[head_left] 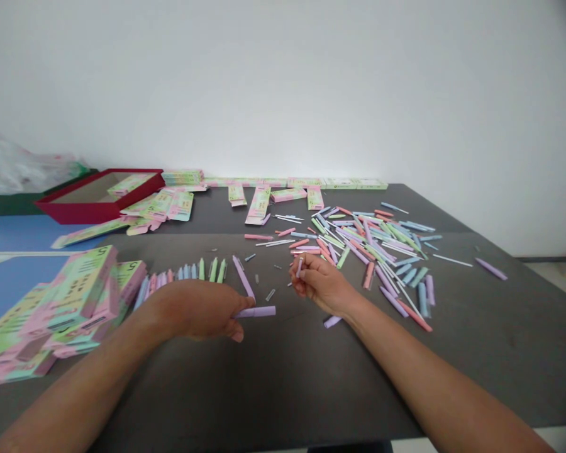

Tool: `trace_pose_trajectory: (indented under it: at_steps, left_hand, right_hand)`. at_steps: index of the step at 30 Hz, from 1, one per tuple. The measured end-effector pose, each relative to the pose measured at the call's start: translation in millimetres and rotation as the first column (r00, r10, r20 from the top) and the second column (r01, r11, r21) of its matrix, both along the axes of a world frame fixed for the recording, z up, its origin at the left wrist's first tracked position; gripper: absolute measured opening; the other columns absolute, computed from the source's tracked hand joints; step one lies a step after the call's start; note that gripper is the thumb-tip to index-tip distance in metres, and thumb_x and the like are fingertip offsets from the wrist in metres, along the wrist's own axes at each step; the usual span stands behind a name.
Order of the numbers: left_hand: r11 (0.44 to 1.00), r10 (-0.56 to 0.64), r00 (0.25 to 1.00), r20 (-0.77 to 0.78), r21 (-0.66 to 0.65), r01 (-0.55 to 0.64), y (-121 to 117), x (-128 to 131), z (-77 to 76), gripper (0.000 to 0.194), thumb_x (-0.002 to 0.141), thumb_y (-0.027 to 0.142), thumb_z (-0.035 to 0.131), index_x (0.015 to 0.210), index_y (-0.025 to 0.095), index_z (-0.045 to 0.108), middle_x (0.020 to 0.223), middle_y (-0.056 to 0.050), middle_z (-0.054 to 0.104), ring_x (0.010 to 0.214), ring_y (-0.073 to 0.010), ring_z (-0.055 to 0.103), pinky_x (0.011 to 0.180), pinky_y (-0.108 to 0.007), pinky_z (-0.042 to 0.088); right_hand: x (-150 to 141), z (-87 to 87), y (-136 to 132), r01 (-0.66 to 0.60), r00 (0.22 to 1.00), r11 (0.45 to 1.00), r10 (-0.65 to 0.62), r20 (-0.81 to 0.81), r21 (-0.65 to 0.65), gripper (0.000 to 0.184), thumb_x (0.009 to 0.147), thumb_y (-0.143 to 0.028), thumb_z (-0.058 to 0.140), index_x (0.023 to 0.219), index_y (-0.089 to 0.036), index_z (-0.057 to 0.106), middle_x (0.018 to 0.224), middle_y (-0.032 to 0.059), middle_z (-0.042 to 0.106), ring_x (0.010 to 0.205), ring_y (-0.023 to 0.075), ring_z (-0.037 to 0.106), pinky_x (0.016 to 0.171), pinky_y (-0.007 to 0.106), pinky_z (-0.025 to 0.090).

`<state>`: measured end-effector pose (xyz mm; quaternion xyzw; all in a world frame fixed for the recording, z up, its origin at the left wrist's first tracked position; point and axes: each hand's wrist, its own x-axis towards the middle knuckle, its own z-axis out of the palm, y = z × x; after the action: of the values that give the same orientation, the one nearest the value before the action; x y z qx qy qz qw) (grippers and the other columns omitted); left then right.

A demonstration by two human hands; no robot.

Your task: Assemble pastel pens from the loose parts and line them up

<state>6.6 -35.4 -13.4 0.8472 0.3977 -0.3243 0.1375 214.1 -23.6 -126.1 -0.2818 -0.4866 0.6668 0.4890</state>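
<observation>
My left hand point(202, 308) is closed on a lilac pen barrel point(264, 311), which points right just above the dark table. A lilac pen point(242, 275) lies slanted at that hand's fingertips, beside a row of pens with green ones point(214, 270) at its right end; the hand and wrist hide part of the row. Between the fingers of my right hand point(318, 280) is a small pale lilac pen part point(300, 267), held upright; its exact kind is too small to tell. A short lilac piece point(332, 321) lies under my right wrist.
A loose heap of pastel pen parts and white refills point(368, 233) spreads at right. Stacked pen boxes point(75, 289) stand at left, with a red box lid point(99, 212) behind. Flattened cartons point(259, 204) lie toward the wall. Small clear bits point(270, 294) lie between my hands.
</observation>
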Motion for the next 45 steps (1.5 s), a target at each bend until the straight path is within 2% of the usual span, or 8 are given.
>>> trace_pose_trajectory:
  at_steps: [12,19,28,34,40,45]
  left_hand:
    - [1.0,0.019,1.0,-0.021,-0.006,-0.019,-2,3,1.2,0.055,0.081,0.037,0.056,0.134,0.029,0.044,0.104,-0.011,0.069,0.092,-0.0302,0.064,0.071,-0.038,0.048]
    - [1.0,-0.003,1.0,-0.002,0.008,0.003,-3,4,0.9,0.054,0.08,0.036,0.057,0.133,0.028,0.046,0.101,-0.012,0.07,0.089,-0.0301,0.064,0.069,-0.037,0.048]
    - [1.0,-0.021,1.0,-0.005,0.002,0.021,-4,3,-1.9,0.052,0.08,0.039,0.056,0.131,0.029,0.048,0.099,-0.012,0.07,0.086,-0.0297,0.065,0.065,-0.035,0.048]
    - [1.0,-0.021,1.0,-0.009,0.009,0.021,-6,6,0.0,0.054,0.08,0.036,0.057,0.132,0.028,0.047,0.097,-0.011,0.071,0.086,-0.0284,0.066,0.063,-0.032,0.048]
    - [1.0,-0.027,1.0,0.003,0.001,0.027,-7,7,2.5,0.054,0.079,0.036,0.058,0.131,0.028,0.048,0.095,-0.011,0.071,0.084,-0.0289,0.066,0.061,-0.032,0.048]
    - [1.0,-0.027,1.0,-0.013,-0.009,0.027,-8,10,4.6,0.054,0.08,0.034,0.058,0.132,0.027,0.047,0.097,-0.011,0.071,0.086,-0.0294,0.066,0.063,-0.033,0.048]
  right_hand:
    - [0,-8.8,6,0.046,0.995,0.989,-0.058,0.08,0.14,0.009,0.072,-0.012,0.048,0.079,-0.019,0.046,0.068,-0.0047,0.052,0.05,0.0068,0.047,0.046,0.021,0.036]
    - [2,-4.8,5,0.059,0.987,0.968,-0.094,0.131,0.245,0.011,0.075,-0.013,0.048,0.082,-0.02,0.044,0.068,-0.0052,0.051,0.053,0.0074,0.048,0.051,0.022,0.038]
    - [-1,-1.6,1,0.114,0.98,0.958,-0.151,0.127,0.265,0.014,0.077,-0.017,0.051,0.088,-0.021,0.042,0.07,-0.0044,0.053,0.057,0.0084,0.049,0.054,0.023,0.04]
    - [1,0.6,0,0.119,0.978,0.948,-0.164,0.132,0.297,0.034,0.079,-0.017,0.05,0.11,-0.024,0.039,0.069,-0.0057,0.052,0.057,0.0093,0.05,0.055,0.024,0.041]
    - [3,1.3,1,0.124,0.972,0.951,-0.174,0.157,0.284,0.028,0.081,-0.021,0.05,0.108,-0.022,0.047,0.071,-0.0035,0.051,0.057,0.0094,0.05,0.055,0.024,0.041]
    - [3,-2.0,3,0.12,0.987,0.953,-0.145,0.071,0.279,0.031,0.08,-0.02,0.05,0.111,-0.023,0.047,0.072,-0.0036,0.051,0.056,0.009,0.049,0.054,0.024,0.04]
